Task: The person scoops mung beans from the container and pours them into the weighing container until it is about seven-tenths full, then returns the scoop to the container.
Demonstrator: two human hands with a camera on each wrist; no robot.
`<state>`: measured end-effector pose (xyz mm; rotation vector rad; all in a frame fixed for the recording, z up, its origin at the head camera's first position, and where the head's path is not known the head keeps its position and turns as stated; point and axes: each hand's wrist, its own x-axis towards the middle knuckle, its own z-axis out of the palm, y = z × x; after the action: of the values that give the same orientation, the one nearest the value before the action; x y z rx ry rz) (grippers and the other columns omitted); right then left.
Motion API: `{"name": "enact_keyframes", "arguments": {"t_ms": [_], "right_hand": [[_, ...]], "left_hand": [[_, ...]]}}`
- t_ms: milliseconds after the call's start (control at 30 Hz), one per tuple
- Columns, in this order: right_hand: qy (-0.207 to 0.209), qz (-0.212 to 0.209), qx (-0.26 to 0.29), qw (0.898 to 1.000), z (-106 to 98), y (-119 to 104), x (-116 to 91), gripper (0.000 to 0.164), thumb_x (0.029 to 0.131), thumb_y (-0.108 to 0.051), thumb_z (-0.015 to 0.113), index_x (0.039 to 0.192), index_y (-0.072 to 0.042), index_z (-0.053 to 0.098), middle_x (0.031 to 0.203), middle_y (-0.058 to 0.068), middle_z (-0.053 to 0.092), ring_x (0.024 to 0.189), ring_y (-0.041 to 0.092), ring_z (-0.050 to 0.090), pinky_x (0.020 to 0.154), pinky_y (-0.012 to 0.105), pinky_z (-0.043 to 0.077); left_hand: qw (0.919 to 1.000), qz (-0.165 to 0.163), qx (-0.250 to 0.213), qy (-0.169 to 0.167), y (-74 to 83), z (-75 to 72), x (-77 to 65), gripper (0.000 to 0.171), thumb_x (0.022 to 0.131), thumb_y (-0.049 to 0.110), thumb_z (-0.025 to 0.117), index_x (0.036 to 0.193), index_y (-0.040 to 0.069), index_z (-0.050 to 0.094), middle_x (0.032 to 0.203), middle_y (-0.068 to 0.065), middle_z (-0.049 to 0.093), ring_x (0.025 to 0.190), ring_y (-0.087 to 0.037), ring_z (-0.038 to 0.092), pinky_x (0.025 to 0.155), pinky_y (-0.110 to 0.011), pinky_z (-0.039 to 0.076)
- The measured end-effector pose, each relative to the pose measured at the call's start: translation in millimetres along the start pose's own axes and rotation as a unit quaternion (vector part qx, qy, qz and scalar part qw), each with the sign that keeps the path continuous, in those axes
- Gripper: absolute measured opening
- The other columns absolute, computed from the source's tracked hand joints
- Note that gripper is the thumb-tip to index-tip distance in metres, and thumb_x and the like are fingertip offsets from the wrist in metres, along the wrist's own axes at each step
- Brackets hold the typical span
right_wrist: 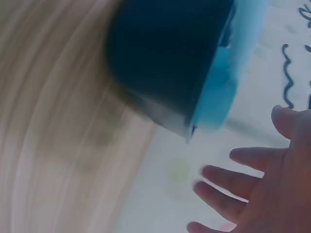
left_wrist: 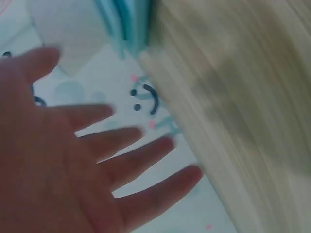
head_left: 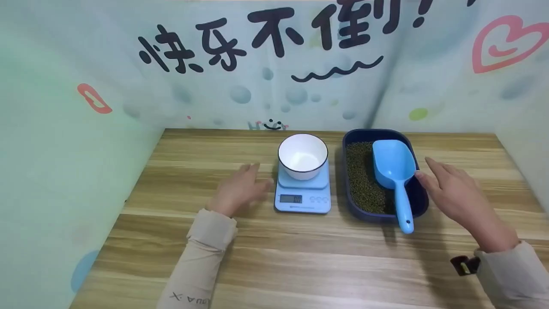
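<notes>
A white bowl (head_left: pixel 303 154) with a dark rim stands on a light blue kitchen scale (head_left: pixel 303 205), whose display has digits on it. To its right is a dark blue tub (head_left: pixel 351 206) of small dark green beans (head_left: pixel 364 189). Across the tub lies a blue scoop (head_left: pixel 392 159), its handle over the near rim. My left hand (head_left: pixel 240 189) is left of the scale, fingers spread and holding nothing, as the left wrist view also has it. Beside the tub's right side is my right hand (head_left: pixel 459 197), fingers extended; in the right wrist view it stands apart from the tub.
All of this stands on a wood-grain table (head_left: pixel 274 266). A printed backdrop (head_left: pixel 240 111) with large black characters rises at the table's far edge, with pale walls on both sides. A dark band (head_left: pixel 465 265) shows at the right cuff.
</notes>
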<state>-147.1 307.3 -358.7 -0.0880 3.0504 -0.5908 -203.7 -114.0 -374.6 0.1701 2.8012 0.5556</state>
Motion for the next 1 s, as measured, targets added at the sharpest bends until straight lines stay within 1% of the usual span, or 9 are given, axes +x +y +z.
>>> {"name": "enact_keyframes", "arguments": {"t_ms": [67, 133, 233, 433, 600, 733, 833, 900, 1000], "right_hand": [[0.005, 0.004, 0.012, 1.000, -1.7, -4.2, -5.5, 0.072, 0.092, -0.053, 0.026, 0.139, 0.002, 0.021, 0.120, 0.030, 0.043, 0.107, 0.048, 0.040, 0.082, 0.062, 0.031], [0.000, 0.008, 0.021, 1.000, -2.9, -9.5, -10.6, 0.074, 0.092, -0.053, 0.028, 0.138, 0.004, 0.020, 0.104, 0.025, 0.053, 0.087, 0.038, 0.052, 0.068, 0.051, 0.042], [-0.024, 0.024, 0.033, 0.999, -3.7, -18.8, -17.1, 0.078, 0.090, -0.056, 0.030, 0.140, 0.003, 0.014, 0.086, 0.014, 0.056, 0.064, 0.023, 0.052, 0.049, 0.035, 0.041], [-0.071, 0.048, 0.055, 0.995, 0.5, -29.7, -21.1, 0.095, 0.081, -0.067, 0.037, 0.142, -0.002, 0.006, 0.089, 0.011, 0.059, 0.065, 0.019, 0.052, 0.048, 0.029, 0.039], [-0.114, 0.054, 0.054, 0.991, 8.9, -30.9, -15.1, 0.102, 0.076, -0.066, 0.050, 0.143, -0.007, -0.001, 0.080, 0.009, 0.056, 0.064, 0.020, 0.051, 0.048, 0.030, 0.039], [-0.115, 0.051, 0.032, 0.992, 15.5, -34.2, -13.2, 0.095, 0.080, -0.050, 0.059, 0.143, -0.008, 0.001, 0.089, 0.025, 0.056, 0.064, 0.023, 0.055, 0.047, 0.031, 0.040], [-0.110, 0.042, 0.031, 0.993, 17.7, -36.8, -13.3, 0.088, 0.082, -0.037, 0.060, 0.143, -0.008, 0.003, 0.087, 0.027, 0.056, 0.062, 0.022, 0.056, 0.046, 0.031, 0.040], [-0.105, 0.036, 0.032, 0.993, 15.7, -36.8, -14.7, 0.086, 0.083, -0.032, 0.059, 0.143, -0.007, 0.003, 0.074, 0.018, 0.056, 0.058, 0.020, 0.053, 0.045, 0.031, 0.039], [-0.081, 0.037, 0.027, 0.996, 6.5, -33.5, -19.7, 0.083, 0.082, -0.030, 0.055, 0.142, -0.004, 0.004, 0.058, 0.006, 0.047, 0.050, 0.017, 0.047, 0.042, 0.029, 0.035]], "left_hand": [[0.9990, -0.010, -0.026, -0.036, 6.4, 1.6, -1.9, 0.069, 0.085, 0.060, 0.038, 0.137, 0.015, 0.035, 0.139, -0.006, 0.036, 0.122, -0.026, 0.037, 0.098, -0.048, 0.032], [0.9977, -0.014, -0.047, -0.046, 11.3, 4.7, -2.2, 0.065, 0.085, 0.060, 0.040, 0.131, 0.014, 0.044, 0.128, -0.004, 0.048, 0.110, -0.023, 0.048, 0.089, -0.043, 0.041], [0.9954, -0.026, -0.082, -0.040, 15.0, 11.6, 0.1, 0.058, 0.086, 0.058, 0.041, 0.122, 0.014, 0.053, 0.106, 0.000, 0.058, 0.086, -0.018, 0.053, 0.070, -0.034, 0.046], [0.9821, -0.050, -0.180, -0.024, 9.3, 33.4, 9.2, 0.044, 0.086, 0.050, 0.049, 0.109, 0.014, 0.056, 0.076, -0.005, 0.057, 0.062, -0.019, 0.052, 0.052, -0.029, 0.042], [0.9831, -0.036, -0.179, 0.012, 3.3, 49.3, 13.2, 0.036, 0.086, 0.044, 0.054, 0.102, 0.012, 0.057, 0.073, -0.003, 0.056, 0.063, -0.017, 0.053, 0.056, -0.029, 0.042], [0.9808, -0.031, -0.193, 0.004, 1.3, 54.8, 11.4, 0.033, 0.086, 0.044, 0.053, 0.090, 0.012, 0.061, 0.066, -0.002, 0.052, 0.058, -0.016, 0.048, 0.050, -0.027, 0.039], [0.9739, -0.054, -0.220, -0.013, -1.3, 58.1, 9.9, 0.032, 0.086, 0.043, 0.054, 0.085, 0.012, 0.059, 0.061, -0.003, 0.049, 0.050, -0.017, 0.046, 0.043, -0.027, 0.038], [0.9662, -0.064, -0.249, -0.019, -3.6, 61.7, 11.8, 0.031, 0.085, 0.042, 0.056, 0.086, 0.011, 0.056, 0.063, -0.004, 0.048, 0.047, -0.017, 0.048, 0.041, -0.027, 0.041], [0.9461, -0.063, -0.316, -0.034, -5.1, 67.9, 18.5, 0.031, 0.083, 0.038, 0.061, 0.091, 0.009, 0.052, 0.071, -0.004, 0.049, 0.046, -0.016, 0.051, 0.044, -0.029, 0.048]]}}
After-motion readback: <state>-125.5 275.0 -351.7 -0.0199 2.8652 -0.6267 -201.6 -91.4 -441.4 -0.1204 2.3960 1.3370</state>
